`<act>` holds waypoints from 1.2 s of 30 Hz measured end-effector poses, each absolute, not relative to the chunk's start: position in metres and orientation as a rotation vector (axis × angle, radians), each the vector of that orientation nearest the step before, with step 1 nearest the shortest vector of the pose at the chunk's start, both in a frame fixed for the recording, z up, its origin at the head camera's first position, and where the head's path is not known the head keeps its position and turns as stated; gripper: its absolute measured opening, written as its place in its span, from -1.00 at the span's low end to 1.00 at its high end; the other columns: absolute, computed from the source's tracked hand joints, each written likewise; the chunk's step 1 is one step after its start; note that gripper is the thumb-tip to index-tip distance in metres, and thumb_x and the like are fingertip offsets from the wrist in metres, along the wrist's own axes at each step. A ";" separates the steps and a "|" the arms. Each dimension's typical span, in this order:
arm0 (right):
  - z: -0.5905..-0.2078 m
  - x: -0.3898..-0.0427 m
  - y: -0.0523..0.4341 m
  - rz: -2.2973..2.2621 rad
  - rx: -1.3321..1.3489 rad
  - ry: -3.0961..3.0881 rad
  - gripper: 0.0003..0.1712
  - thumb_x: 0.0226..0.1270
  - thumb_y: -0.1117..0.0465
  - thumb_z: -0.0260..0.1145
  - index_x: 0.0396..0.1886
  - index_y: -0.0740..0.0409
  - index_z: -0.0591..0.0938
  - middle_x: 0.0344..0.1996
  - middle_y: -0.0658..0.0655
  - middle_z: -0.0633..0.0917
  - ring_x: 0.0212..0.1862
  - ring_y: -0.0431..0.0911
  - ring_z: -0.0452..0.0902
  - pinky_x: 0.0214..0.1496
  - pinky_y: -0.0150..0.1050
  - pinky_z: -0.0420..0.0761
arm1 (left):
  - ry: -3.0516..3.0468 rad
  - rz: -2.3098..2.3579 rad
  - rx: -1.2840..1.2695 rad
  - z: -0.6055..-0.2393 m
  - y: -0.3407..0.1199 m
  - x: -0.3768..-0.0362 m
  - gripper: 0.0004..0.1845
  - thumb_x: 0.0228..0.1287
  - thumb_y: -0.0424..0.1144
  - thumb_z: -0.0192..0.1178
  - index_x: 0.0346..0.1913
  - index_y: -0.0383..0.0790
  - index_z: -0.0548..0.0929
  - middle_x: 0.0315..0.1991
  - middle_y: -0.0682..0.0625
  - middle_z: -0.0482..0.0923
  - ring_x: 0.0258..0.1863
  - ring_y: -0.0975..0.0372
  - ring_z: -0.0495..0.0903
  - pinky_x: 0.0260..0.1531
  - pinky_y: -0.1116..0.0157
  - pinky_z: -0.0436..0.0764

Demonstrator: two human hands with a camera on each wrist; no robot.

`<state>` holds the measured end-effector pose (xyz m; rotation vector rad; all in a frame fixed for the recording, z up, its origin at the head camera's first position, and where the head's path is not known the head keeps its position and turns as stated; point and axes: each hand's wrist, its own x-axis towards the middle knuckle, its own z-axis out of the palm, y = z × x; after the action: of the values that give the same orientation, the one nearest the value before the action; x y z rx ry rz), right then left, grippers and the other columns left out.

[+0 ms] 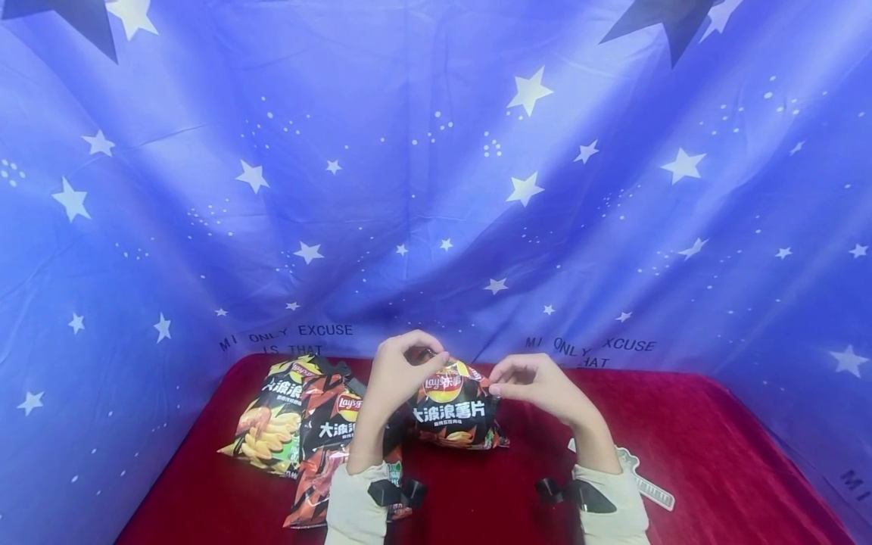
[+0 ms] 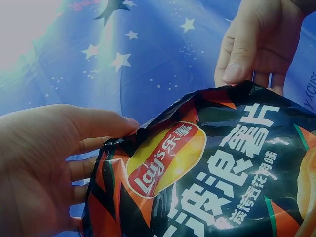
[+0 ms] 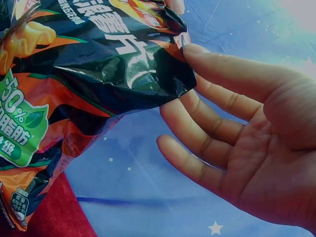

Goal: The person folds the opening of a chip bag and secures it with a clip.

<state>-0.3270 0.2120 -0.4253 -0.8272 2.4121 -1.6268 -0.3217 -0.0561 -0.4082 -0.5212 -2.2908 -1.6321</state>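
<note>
A black and orange Lay's chip bag is held up by its top edge between both hands, its printed front toward me. My left hand pinches the top left corner, thumb in front and fingers behind, as the left wrist view shows. At the opposite top corner my right hand pinches the bag between thumb and index finger, its other fingers loosely bent behind or below. Two more Lay's bags lie left of my left arm: a black bag with yellow chips and a black and orange bag, partly covered by my forearm.
A red velvet cloth covers the table. Partly behind my right forearm lies a flat, pale, guitar-shaped item. A blue curtain with stars hangs behind and along the sides of the table.
</note>
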 end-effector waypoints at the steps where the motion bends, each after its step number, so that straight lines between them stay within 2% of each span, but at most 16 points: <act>1: -0.425 -0.327 0.212 -1.625 -0.831 2.412 -0.87 0.29 0.25 0.46 -0.19 0.15 0.75 -0.35 0.14 0.77 -0.28 -0.05 0.70 -0.16 -0.12 0.73 | -2.293 -1.627 -0.520 -0.408 -0.056 -0.322 -0.91 0.18 -0.28 0.48 -0.32 0.00 0.77 -0.30 0.10 0.76 -0.27 0.27 0.63 -0.16 0.36 0.63; 12: -0.424 -0.327 0.213 -1.653 -0.808 2.401 -0.87 0.38 0.27 0.39 -0.15 0.20 0.77 -0.23 0.19 0.80 -0.19 -0.16 0.72 -0.13 -0.21 0.74 | -2.317 -1.601 -0.503 -0.408 -0.056 -0.322 -0.88 0.18 -0.32 0.47 -0.24 -0.09 0.78 -0.24 0.10 0.76 -0.17 0.25 0.66 -0.07 0.31 0.65; 19: -0.423 -0.327 0.213 -1.660 -0.791 2.395 -0.85 0.39 0.26 0.38 -0.14 0.22 0.77 -0.20 0.21 0.80 -0.18 -0.16 0.73 -0.11 -0.15 0.76 | -2.321 -1.601 -0.512 -0.409 -0.056 -0.323 -0.81 0.20 -0.31 0.46 -0.14 -0.03 0.78 -0.13 -0.04 0.78 -0.12 0.23 0.69 -0.03 0.29 0.68; 26: -0.424 -0.328 0.213 -1.645 -0.784 2.404 -0.86 0.38 0.26 0.39 -0.15 0.21 0.77 -0.21 0.21 0.81 -0.16 -0.18 0.73 -0.13 -0.19 0.75 | -2.353 -1.570 -0.489 -0.409 -0.055 -0.323 -0.83 0.19 -0.30 0.46 -0.16 -0.02 0.81 -0.16 0.09 0.79 -0.10 0.25 0.70 0.00 0.27 0.66; 36: -0.423 -0.327 0.213 -1.628 -0.770 2.417 -0.87 0.35 0.27 0.41 -0.17 0.22 0.77 -0.23 0.21 0.81 -0.19 -0.18 0.73 -0.10 -0.24 0.74 | -2.350 -1.538 -0.498 -0.410 -0.055 -0.324 -0.87 0.20 -0.27 0.47 -0.19 -0.02 0.81 -0.20 0.10 0.80 -0.17 0.27 0.68 -0.05 0.27 0.63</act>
<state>-0.3273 0.2133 -0.4231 -0.7701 2.4172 -1.6281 -0.3240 -0.0546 -0.4101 -0.4983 -2.3504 -1.5383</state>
